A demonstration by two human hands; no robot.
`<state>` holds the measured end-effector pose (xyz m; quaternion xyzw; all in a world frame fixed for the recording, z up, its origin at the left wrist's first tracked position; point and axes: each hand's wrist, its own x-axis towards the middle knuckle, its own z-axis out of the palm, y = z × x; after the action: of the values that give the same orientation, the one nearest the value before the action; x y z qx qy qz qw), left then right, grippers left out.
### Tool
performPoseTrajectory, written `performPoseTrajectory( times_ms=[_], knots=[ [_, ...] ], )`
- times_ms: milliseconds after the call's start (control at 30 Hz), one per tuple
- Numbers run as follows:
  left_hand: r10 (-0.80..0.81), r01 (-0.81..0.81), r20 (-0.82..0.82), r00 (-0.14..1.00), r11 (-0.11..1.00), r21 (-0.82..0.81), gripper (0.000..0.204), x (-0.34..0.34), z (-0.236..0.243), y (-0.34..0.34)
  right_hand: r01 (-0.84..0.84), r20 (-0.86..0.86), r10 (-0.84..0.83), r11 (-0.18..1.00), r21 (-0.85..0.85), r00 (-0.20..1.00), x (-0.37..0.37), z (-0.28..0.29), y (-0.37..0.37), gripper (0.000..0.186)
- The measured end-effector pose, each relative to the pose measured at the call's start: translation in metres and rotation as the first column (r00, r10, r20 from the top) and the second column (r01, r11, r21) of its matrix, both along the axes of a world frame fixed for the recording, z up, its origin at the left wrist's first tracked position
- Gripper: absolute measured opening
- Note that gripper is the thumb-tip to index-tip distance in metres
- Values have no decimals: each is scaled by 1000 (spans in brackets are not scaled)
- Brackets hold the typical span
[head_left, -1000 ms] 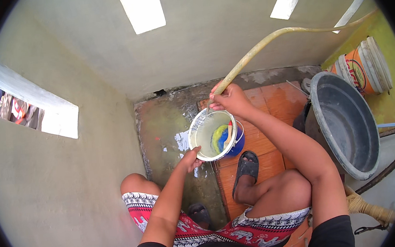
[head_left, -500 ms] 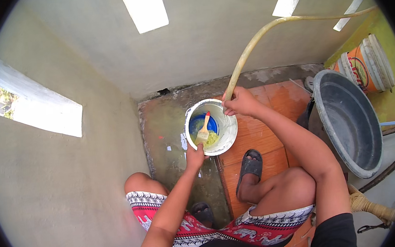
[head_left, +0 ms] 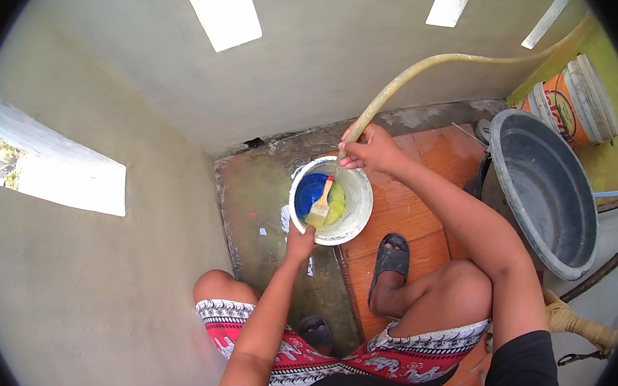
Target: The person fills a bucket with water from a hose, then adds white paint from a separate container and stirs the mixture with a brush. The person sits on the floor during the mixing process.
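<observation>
A white bucket point(head_left: 357, 202) rests on the floor in front of me, tilted a little toward me. Its near rim is gripped by my left hand point(head_left: 300, 243), with the thumb over the edge. Inside lie a patch of blue point(head_left: 311, 195), some yellow-green stuff point(head_left: 336, 207) and a paintbrush point(head_left: 323, 200) with a pale wooden handle and red tip. My right hand point(head_left: 372, 149) is closed round a yellowish hose point(head_left: 388, 94) near its end, which points into the bucket at the far right rim.
A large grey basin point(head_left: 550, 192) leans at the right, with stacked orange and white buckets point(head_left: 567, 104) behind it. Orange tiles point(head_left: 426, 209) meet wet grey concrete point(head_left: 251, 197). Plastered walls stand left and ahead. My sandalled foot point(head_left: 390, 263) is just right of the bucket.
My right hand has moved slightly left and up, bringing the hose end over the bucket's opening. The hose now bends lower. The brush has shifted slightly, and more blue shows inside.
</observation>
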<state>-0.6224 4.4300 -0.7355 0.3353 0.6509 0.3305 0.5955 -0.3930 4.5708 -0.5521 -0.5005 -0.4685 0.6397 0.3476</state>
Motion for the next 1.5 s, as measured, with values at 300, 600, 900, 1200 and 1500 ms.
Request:
performPoseTrajectory(
  times_ms=[300, 600, 900, 1200, 1500],
  knots=[
    [159, -12, 330, 931, 913, -407, 42, -20, 1, 13, -82, -117, 95, 990, 111, 988, -32, 4, -1, 20],
    [281, 19, 489, 826, 853, -522, 43, -26, 27, 20, -72, 61, 57, 955, 287, 996, -19, -3, 2, 14],
    [183, 89, 449, 874, 850, -519, 42, -10, 43, 28, -94, -92, 122, 961, 260, 988, -48, -9, -8, 18],
    [23, 9, 187, 982, 986, -168, 46, -5, -5, 26, -214, 86, 205, 972, 100, 975, -25, -31, -16, 15],
    [195, -218, 166, 967, 968, 128, 50, 15, -49, 20, -175, 461, -38, 895, 410, 886, 11, -49, -2, 15]
  ],
)
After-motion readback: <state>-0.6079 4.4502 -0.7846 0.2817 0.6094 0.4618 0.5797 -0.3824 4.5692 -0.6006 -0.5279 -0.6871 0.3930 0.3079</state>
